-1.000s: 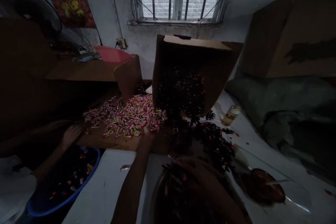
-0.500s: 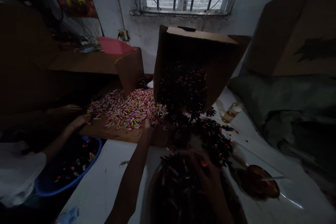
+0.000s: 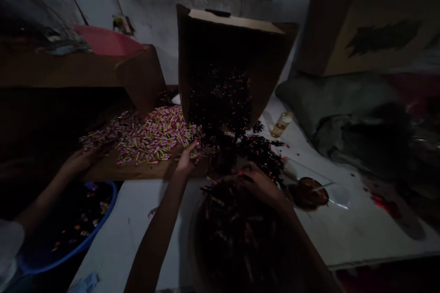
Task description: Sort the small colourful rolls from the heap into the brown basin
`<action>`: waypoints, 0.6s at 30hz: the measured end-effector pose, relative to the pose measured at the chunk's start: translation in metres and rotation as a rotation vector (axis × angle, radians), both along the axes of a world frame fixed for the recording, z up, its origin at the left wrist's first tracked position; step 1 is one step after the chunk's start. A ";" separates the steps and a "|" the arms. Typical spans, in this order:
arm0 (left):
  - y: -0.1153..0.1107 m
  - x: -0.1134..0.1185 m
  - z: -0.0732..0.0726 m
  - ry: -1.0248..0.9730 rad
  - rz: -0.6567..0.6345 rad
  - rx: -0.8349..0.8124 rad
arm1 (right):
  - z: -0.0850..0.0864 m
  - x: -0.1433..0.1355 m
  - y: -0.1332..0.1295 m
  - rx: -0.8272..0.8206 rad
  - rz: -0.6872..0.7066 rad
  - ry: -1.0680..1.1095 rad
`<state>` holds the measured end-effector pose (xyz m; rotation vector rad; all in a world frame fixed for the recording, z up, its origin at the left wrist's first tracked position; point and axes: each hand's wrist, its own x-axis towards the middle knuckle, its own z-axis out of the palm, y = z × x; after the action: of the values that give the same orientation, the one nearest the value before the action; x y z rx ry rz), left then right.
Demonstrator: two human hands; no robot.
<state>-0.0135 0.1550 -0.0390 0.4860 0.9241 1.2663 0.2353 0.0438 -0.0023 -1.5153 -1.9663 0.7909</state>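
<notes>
My left hand (image 3: pixel 187 158) is at the right front edge of a pile of small pink and yellow wrapped pieces (image 3: pixel 154 132), its fingers closed around something small among them. My right hand (image 3: pixel 256 178) is over the far rim of a large tub (image 3: pixel 197 238) of dark pieces, fingers bent together near an orange-tipped dark piece; what they hold is too dim to make out. Behind it, dark pieces with orange tips (image 3: pixel 263 153) spill from an open cardboard box (image 3: pixel 271 73) lying on its side.
At right are a glass jar (image 3: pixel 282 123), a bowl of brown liquid with a stick (image 3: pixel 312 192) and a green sack (image 3: pixel 323 100). Another person's hand (image 3: pixel 80 160) reaches to the pile above a blue basin (image 3: pixel 68 258) at left. A pink tray (image 3: pixel 108 40) stands behind.
The view has swung right and down. My left hand has turned, its fingers now showing at the pile's edge. My right hand has moved from inside the tub to its far rim.
</notes>
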 end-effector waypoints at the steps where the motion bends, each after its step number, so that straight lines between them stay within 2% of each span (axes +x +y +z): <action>1: -0.010 0.004 0.005 -0.005 -0.015 -0.020 | 0.002 0.000 0.001 0.007 -0.045 0.097; 3: -0.035 0.016 0.017 -0.021 -0.049 -0.040 | 0.010 -0.003 0.000 0.003 -0.166 0.412; 6: -0.085 0.040 0.035 -0.032 -0.129 -0.008 | 0.027 -0.014 -0.007 -0.077 -0.318 1.087; 9: -0.135 0.065 0.050 0.058 -0.163 0.078 | 0.047 -0.030 -0.019 -0.173 -0.314 1.620; 13: -0.175 0.088 0.059 0.205 -0.028 0.143 | 0.059 -0.048 -0.036 -0.045 -0.373 1.905; 18: -0.190 0.096 0.058 0.324 0.006 0.135 | 0.066 -0.056 -0.052 0.052 -0.403 1.998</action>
<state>0.0824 -0.0351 0.0193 0.8120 1.1140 1.2824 0.1790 -0.0083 0.0640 -0.3554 -0.1536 1.2003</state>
